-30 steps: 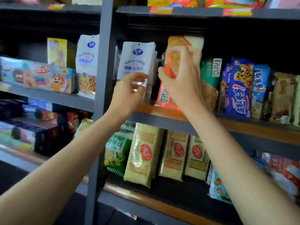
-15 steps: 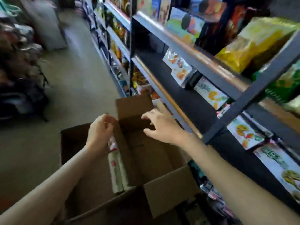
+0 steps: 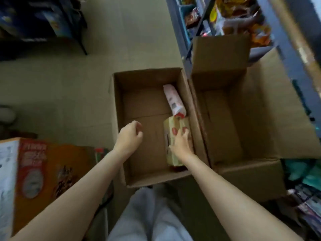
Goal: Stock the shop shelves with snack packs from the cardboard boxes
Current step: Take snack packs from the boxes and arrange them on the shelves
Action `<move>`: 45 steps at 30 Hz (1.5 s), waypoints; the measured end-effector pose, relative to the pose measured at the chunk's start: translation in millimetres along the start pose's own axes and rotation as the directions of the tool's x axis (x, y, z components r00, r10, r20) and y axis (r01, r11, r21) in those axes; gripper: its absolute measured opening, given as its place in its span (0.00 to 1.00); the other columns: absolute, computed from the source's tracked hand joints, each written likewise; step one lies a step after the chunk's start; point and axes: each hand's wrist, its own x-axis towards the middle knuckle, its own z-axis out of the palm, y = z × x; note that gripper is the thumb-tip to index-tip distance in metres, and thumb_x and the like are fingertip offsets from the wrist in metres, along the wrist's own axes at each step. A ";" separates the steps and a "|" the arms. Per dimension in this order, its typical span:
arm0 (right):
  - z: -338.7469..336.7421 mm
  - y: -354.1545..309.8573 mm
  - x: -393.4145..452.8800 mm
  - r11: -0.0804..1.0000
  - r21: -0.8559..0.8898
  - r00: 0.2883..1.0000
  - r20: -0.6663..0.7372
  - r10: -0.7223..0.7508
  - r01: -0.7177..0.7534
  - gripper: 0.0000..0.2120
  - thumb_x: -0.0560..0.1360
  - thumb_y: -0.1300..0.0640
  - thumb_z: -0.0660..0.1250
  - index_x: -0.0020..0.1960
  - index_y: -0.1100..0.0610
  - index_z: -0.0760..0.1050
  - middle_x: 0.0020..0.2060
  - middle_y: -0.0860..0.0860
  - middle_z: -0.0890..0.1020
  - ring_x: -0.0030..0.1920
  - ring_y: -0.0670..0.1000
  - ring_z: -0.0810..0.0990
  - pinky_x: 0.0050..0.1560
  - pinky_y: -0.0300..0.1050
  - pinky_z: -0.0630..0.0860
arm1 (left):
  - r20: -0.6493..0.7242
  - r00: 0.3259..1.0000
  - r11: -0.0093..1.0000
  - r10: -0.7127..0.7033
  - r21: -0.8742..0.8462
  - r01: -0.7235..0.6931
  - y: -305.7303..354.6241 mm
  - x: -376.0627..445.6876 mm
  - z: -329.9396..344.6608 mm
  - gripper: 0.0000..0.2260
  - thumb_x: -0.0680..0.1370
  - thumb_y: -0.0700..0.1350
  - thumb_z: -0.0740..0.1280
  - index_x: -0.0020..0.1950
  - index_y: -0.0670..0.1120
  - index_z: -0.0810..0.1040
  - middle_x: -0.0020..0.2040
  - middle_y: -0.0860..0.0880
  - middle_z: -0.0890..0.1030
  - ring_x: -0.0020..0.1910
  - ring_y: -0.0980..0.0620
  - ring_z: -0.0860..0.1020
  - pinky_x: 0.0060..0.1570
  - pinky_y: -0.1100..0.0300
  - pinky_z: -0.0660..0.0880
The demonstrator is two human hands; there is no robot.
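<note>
In the box (image 3: 149, 178) on the floor, two packs lie by the right wall. The yellow pack (image 3: 175, 136) is near, and the pink pack (image 3: 173, 100) sits just past it. The right hand (image 3: 180, 145) rests on the yellow pack, fingers bent over its top, so its grip looks just begun. The left hand (image 3: 129, 136) hangs loose above the box floor and holds nothing. The pack looks light, soft and crinkly, maybe slippery. Best to hold it round the middle, not squeeze hard.
</note>
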 end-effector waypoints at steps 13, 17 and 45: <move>85.9 16.9 96.4 0.871 -0.457 0.922 -0.387 -0.012 -0.180 0.25 0.70 0.51 0.73 0.62 0.55 0.66 0.58 0.60 0.75 0.55 0.60 0.77 0.54 0.50 0.72 | 0.094 0.993 0.998 -0.065 -0.014 0.066 -53.0 32.7 55.4 0.10 0.78 0.39 0.61 0.58 0.45 0.76 0.54 0.48 0.78 0.51 0.57 0.73 0.49 0.65 0.69; 69.7 9.2 88.9 0.949 -0.316 0.974 -0.220 -0.053 -0.020 0.34 0.74 0.54 0.68 0.72 0.59 0.53 0.63 0.61 0.71 0.63 0.62 0.72 0.59 0.53 0.69 | 0.086 0.993 0.994 -0.085 -0.063 0.091 -40.8 31.8 51.1 0.10 0.78 0.39 0.60 0.58 0.45 0.75 0.53 0.50 0.77 0.50 0.57 0.72 0.44 0.70 0.67; -363.5 72.4 -380.7 0.898 0.095 0.536 -0.827 -0.170 0.430 0.37 0.69 0.44 0.72 0.71 0.52 0.59 0.64 0.45 0.70 0.62 0.48 0.73 0.59 0.48 0.73 | 0.221 0.518 0.442 0.826 -0.824 -0.354 441.2 -177.6 -128.5 0.04 0.75 0.44 0.65 0.47 0.45 0.76 0.38 0.47 0.82 0.32 0.55 0.81 0.34 0.62 0.77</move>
